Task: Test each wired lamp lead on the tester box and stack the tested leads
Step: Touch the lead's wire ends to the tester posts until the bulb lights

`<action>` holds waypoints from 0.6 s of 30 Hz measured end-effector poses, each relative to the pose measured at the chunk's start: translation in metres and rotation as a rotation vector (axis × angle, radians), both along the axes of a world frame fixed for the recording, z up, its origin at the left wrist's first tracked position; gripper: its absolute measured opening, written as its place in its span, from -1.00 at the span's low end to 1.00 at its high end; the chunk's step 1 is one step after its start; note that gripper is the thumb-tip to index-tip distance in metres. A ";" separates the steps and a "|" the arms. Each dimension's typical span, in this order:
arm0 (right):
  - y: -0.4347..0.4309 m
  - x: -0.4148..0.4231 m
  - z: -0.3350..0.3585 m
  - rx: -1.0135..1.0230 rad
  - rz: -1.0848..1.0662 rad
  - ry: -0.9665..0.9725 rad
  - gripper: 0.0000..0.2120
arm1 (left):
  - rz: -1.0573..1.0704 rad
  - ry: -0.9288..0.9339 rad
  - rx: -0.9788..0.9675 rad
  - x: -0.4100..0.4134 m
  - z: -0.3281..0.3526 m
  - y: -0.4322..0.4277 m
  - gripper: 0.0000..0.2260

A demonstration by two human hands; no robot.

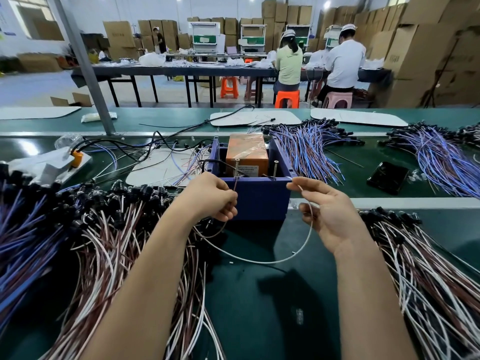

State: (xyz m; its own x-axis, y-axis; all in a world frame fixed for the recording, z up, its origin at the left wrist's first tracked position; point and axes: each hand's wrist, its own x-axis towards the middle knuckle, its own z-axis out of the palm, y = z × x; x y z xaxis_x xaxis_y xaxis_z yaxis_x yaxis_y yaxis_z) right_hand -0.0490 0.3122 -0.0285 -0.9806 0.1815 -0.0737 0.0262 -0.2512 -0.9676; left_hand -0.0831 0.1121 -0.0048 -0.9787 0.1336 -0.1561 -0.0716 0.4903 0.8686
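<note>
The box stands mid-counter. A left heap and a right heap of leads flank it. A rear heap lies behind to the right, with a phone right of that.

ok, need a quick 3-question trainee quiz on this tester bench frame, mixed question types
1. True or false: the right hand pinches a white wire while the left hand pinches a brown wire.
2. What lies on the belt to the right of the blue tester box?
A. a black phone
B. a pair of scissors
C. a mug
3. Fill in: the unit sitting inside the tester box is ____ in colour.

Key: 1 true; 2 A; 3 orange.
</note>
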 end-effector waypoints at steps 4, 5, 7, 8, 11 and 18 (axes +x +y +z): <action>-0.007 -0.002 -0.002 0.017 0.022 -0.005 -0.66 | 0.005 -0.008 0.000 0.000 0.000 0.000 -0.82; -0.008 -0.003 -0.003 0.019 0.027 -0.008 -0.66 | 0.005 -0.009 0.003 0.001 0.001 0.000 -0.82; -0.010 -0.003 -0.005 0.028 0.042 -0.017 -0.64 | 0.002 -0.009 0.005 0.001 0.001 0.000 -0.83; -0.011 -0.003 -0.005 0.035 0.051 -0.021 -0.64 | -0.002 -0.008 0.006 0.002 0.001 0.000 -0.83; -0.013 -0.003 -0.007 0.045 0.063 -0.035 -0.63 | -0.008 -0.007 0.013 0.003 0.002 0.001 -0.83; -0.013 -0.003 -0.007 0.054 0.077 -0.015 -0.62 | -0.013 -0.004 0.019 0.003 0.001 0.001 -0.81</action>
